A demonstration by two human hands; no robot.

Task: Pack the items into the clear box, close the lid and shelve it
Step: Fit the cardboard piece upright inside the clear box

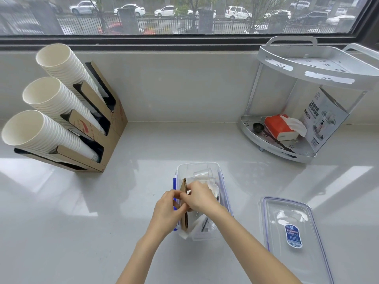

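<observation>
The clear box (185, 168) with blue side clips stands open on the counter in front of me. Inside it lie a clear plastic cup (203, 173), white items and some wrapped pieces near the front. A flat brown cardboard piece (184, 186) stands on edge along the box's left wall. My left hand (168, 208) and my right hand (200, 196) meet over the box, and both pinch the cardboard's upper edge. The clear lid (295, 228), with a blue label, lies flat to the right of the box.
A cardboard holder (106, 136) with three slanted stacks of white paper cups stands at the left. A white two-tier corner shelf (307, 78) at the back right holds a red tissue pack (279, 126), a black scoop and a printed carton. The window sill runs behind.
</observation>
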